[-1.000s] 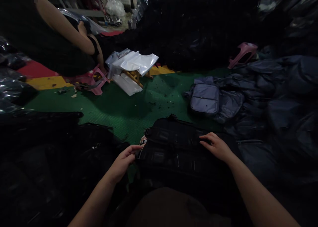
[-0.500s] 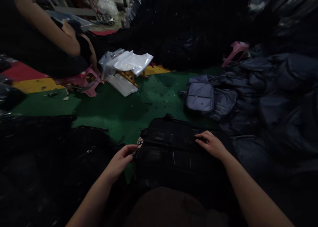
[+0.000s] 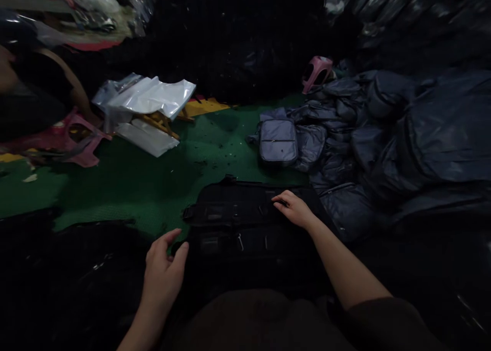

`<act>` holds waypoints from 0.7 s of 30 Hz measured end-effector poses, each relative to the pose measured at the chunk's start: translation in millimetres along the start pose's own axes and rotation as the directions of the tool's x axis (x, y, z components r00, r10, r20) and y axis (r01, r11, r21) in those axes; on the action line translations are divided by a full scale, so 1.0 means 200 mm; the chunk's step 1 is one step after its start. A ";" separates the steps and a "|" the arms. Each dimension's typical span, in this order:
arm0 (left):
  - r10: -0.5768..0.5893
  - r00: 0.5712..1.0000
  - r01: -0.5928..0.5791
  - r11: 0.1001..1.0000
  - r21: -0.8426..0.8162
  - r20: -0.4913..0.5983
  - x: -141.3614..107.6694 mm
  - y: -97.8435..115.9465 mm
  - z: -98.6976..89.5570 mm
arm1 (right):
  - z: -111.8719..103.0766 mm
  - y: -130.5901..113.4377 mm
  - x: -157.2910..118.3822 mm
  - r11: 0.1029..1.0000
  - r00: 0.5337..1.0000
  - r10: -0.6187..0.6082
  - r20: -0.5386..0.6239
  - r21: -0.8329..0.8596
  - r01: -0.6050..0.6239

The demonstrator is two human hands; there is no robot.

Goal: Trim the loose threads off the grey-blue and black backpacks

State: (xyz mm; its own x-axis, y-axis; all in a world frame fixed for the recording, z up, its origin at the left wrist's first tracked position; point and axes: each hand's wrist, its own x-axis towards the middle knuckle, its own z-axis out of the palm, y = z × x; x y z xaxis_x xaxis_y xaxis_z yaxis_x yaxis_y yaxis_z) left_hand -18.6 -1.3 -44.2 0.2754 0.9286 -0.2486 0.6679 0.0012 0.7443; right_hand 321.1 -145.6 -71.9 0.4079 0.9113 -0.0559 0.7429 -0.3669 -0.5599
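A black bag [image 3: 249,238] with straps, buckles and small metal zipper pulls lies flat in front of me, close to my lap. My left hand [image 3: 164,261] is beside the bag's left edge, thumb and fingers apart, holding nothing. Over the upper right part of the bag is my right hand [image 3: 293,207], with thumb and fingertips close together at a dark strap or piece of fabric. Whether something is pinched there is too dark to tell.
Grey-blue backpacks [image 3: 278,141] are heaped on the right. Dark bags [image 3: 69,274] lie at the left. Clear plastic bags [image 3: 153,95] rest on a wooden stool. Pink stools [image 3: 317,73] stand farther off, and a person sits at the far left.
The view has swung right, so the surroundings appear farther left. My left hand has come off the bag's left buckle and opened. My right hand stays over the bag's upper right, its fingertips closer together.
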 end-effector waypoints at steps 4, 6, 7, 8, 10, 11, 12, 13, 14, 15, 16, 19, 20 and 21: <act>0.231 0.973 -0.208 0.916 0.343 -0.027 -0.05 0.14 0.11 | 0.01 0.03 -0.01 1.000 0.999 0.017 -0.033 0.011 -0.017; 0.268 0.963 -0.229 0.867 0.442 -0.027 -0.05 0.20 0.16 | 0.01 0.04 -0.02 0.999 0.999 0.031 -0.044 0.012 -0.031; 0.280 0.960 -0.239 0.852 0.466 -0.020 -0.04 0.21 0.19 | 0.01 0.05 -0.02 0.999 0.998 0.038 -0.050 0.012 -0.038; 0.279 0.960 -0.244 0.848 0.471 -0.005 -0.02 0.22 0.22 | 0.01 0.05 -0.03 0.999 0.997 0.046 -0.055 0.012 -0.045; 0.226 0.974 -0.219 0.872 0.437 0.037 0.04 0.21 0.27 | 0.00 0.05 -0.04 0.998 0.996 0.060 -0.063 0.010 -0.060; 0.181 0.982 -0.185 0.897 0.401 0.050 0.08 0.20 0.30 | 0.00 0.05 -0.04 0.998 0.996 0.066 -0.066 0.010 -0.066; 0.121 0.991 -0.134 0.928 0.348 0.059 0.11 0.19 0.32 | -0.01 0.04 -0.04 0.998 0.995 0.070 -0.070 0.009 -0.070; 0.051 0.996 -0.068 0.957 0.283 0.067 0.15 0.18 0.34 | -0.01 0.03 -0.05 0.997 0.995 0.071 -0.075 0.009 -0.070; -0.025 0.997 0.009 0.976 0.216 0.072 0.17 0.18 0.34 | -0.02 0.02 -0.05 0.998 0.994 0.066 -0.082 0.009 -0.066; -0.100 0.992 0.088 0.985 0.151 0.078 0.19 0.18 0.34 | -0.02 0.01 -0.06 0.998 0.995 0.055 -0.088 0.012 -0.054; -0.168 0.982 0.161 0.983 0.088 0.087 0.20 0.18 0.34 | -0.01 0.00 -0.07 0.999 0.994 0.043 -0.098 0.012 -0.042; -0.269 0.959 0.275 0.960 -0.057 0.091 0.20 0.18 0.28 | 0.02 0.03 -0.10 1.000 0.990 0.022 -0.140 -0.007 -0.023; -0.284 0.954 0.294 0.948 -0.119 0.092 0.19 0.17 0.25 | 0.04 0.06 -0.10 0.999 0.988 0.028 -0.149 -0.024 -0.032; -0.297 0.951 0.309 0.933 -0.183 0.090 0.17 0.17 0.23 | 0.05 0.08 -0.10 0.999 0.988 0.022 -0.151 -0.041 -0.029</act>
